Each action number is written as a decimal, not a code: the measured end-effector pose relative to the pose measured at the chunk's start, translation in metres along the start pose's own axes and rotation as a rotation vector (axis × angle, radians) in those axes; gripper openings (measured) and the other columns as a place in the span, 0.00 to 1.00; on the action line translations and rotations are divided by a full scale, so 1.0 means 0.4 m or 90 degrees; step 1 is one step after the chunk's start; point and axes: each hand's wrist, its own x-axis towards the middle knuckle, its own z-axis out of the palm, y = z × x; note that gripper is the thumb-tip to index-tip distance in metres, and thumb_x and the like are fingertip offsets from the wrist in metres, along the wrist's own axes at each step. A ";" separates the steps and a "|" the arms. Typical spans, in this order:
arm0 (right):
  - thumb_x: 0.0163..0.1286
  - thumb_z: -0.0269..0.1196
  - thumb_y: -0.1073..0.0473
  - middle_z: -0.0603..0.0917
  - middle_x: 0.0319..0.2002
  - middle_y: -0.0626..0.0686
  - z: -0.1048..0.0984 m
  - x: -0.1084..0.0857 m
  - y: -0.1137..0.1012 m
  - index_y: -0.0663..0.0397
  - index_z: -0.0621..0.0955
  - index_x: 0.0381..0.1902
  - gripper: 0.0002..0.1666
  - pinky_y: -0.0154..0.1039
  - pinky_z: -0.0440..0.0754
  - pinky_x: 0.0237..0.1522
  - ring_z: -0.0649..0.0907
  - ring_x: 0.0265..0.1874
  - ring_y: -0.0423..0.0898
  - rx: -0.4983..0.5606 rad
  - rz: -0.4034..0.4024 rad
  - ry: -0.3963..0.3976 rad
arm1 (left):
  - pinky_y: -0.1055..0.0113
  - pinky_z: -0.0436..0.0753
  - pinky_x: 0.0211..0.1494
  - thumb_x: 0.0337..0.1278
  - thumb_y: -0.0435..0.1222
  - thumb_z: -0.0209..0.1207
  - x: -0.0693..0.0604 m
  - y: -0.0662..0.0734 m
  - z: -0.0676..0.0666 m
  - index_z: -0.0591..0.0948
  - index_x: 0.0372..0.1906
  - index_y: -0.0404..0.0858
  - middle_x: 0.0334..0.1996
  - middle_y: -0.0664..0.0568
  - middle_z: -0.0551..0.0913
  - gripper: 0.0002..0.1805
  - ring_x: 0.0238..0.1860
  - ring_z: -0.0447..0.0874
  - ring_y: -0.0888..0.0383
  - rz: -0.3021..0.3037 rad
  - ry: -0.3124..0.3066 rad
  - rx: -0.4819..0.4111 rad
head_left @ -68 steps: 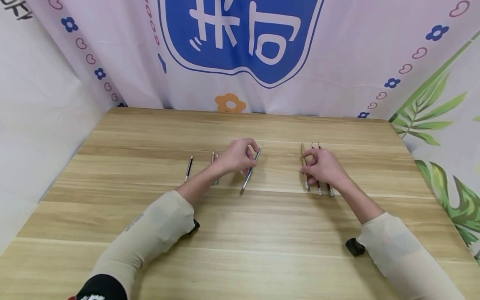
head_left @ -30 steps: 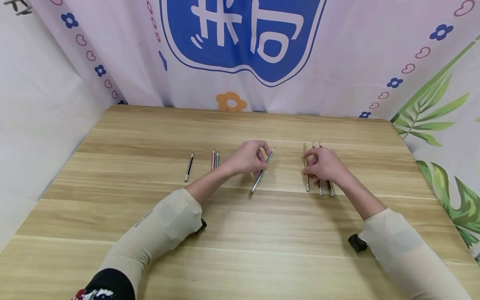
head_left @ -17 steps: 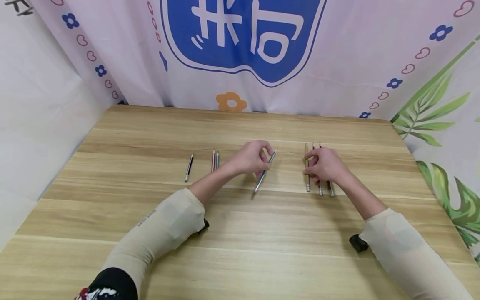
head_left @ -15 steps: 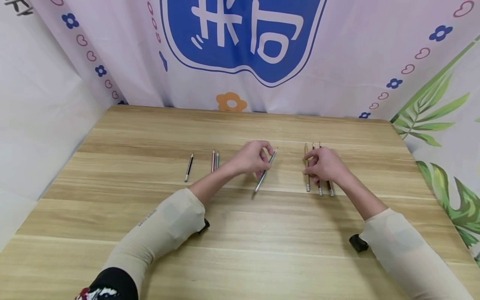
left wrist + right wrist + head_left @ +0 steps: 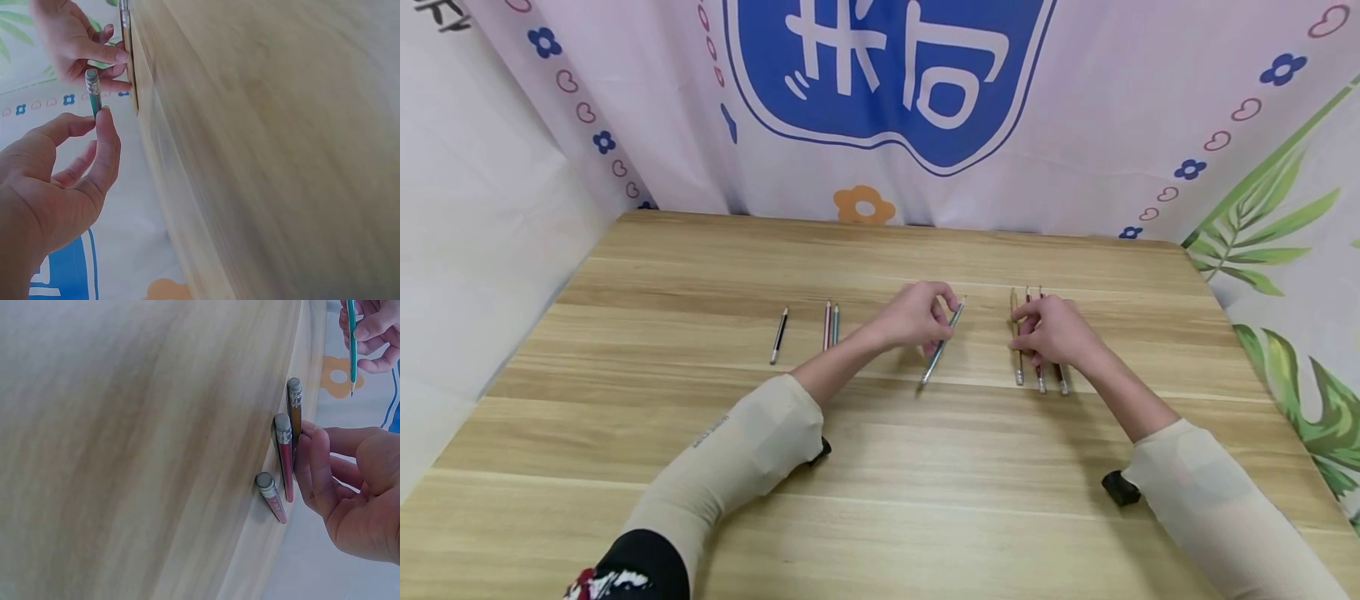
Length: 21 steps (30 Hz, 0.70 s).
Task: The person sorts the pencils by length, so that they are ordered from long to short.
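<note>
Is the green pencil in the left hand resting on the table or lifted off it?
Lifted off. The left wrist view shows the green pencil pinched by the left hand, with a gap to the table.

Tan grain streaks the table (image 5: 880, 508). Nearer its left edge, a black pencil (image 5: 780, 335), pink pencil (image 5: 827, 323), blue-green pencil (image 5: 836, 323) — nearer its right, a yellow pencil (image 5: 296, 412) and two reddish pencils (image 5: 287, 464); between, a teal-green pencil (image 5: 937, 354). Past the far edge, cloth (image 5: 1075, 183) printed blue and orange.

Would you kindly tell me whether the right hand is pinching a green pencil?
No, the left hand pinches the green pencil; the right hand touches a yellow pencil.
</note>
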 end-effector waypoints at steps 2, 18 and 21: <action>0.65 0.72 0.71 0.83 0.32 0.58 0.000 0.000 0.001 0.75 0.79 0.59 0.26 0.38 0.87 0.21 0.83 0.16 0.44 -0.003 -0.003 0.002 | 0.55 0.92 0.33 0.61 0.21 0.64 0.003 0.002 0.004 0.77 0.51 0.31 0.28 0.45 0.83 0.15 0.24 0.86 0.46 0.002 -0.001 -0.003; 0.66 0.72 0.68 0.85 0.31 0.58 0.000 0.000 0.001 0.75 0.80 0.58 0.24 0.39 0.87 0.20 0.83 0.16 0.44 -0.016 -0.019 0.012 | 0.60 0.91 0.30 0.60 0.20 0.65 0.043 0.010 0.043 0.77 0.50 0.29 0.27 0.45 0.83 0.15 0.21 0.83 0.53 0.004 0.007 -0.019; 0.66 0.72 0.68 0.85 0.31 0.58 0.000 0.000 0.000 0.74 0.80 0.58 0.24 0.39 0.87 0.20 0.83 0.16 0.43 -0.016 -0.016 0.008 | 0.61 0.91 0.30 0.60 0.20 0.65 0.048 0.009 0.048 0.78 0.51 0.29 0.28 0.44 0.83 0.15 0.20 0.82 0.54 -0.001 0.010 -0.024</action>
